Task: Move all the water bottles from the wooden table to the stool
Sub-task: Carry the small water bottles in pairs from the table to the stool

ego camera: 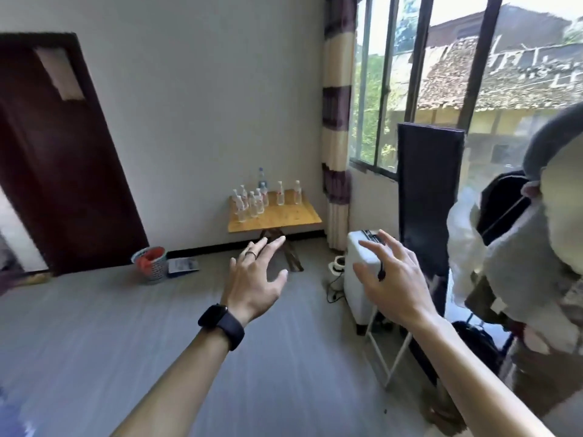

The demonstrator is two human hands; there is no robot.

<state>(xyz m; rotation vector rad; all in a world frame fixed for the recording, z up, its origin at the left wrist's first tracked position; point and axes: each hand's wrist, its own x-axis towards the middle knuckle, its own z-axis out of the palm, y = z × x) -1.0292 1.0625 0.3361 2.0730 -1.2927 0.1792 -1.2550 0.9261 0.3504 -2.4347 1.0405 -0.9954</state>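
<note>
a grey floor (94, 342) fills the lower half of the view, and a pale wall (189, 105) rises behind it. at ten o'clock stands a dark brown door (63, 159). from one to three o'clock runs a wide window (441, 89) with dark frames, a tiled roof outside, and a striped curtain (337, 137) hanging along its left edge. at three o'clock a heap of grey and white fabric (520, 263) is piled beside a tall black panel (429, 197).

the wooden table (284, 217) sits against the far wall near the centre of the view, a little toward twelve o'clock, well apart from both hands. a white appliance (359, 279) stands on the floor at about four o'clock from the table, with a cord beside it.

the left hand (257, 279) reaches forward with fingers spread and holds nothing; a ring is on one finger and a black watch (222, 326) wraps the wrist. the right hand (391, 279) is likewise spread and empty, in front of the white appliance; contact cannot be told.

a patterned bin (151, 264) with an orange liner stands at nine o'clock from the left hand.

the water bottles (255, 200) stand upright on the table, most clustered on its left part, two apart toward the right, one taller bottle at the back. the stool is not in view.
</note>
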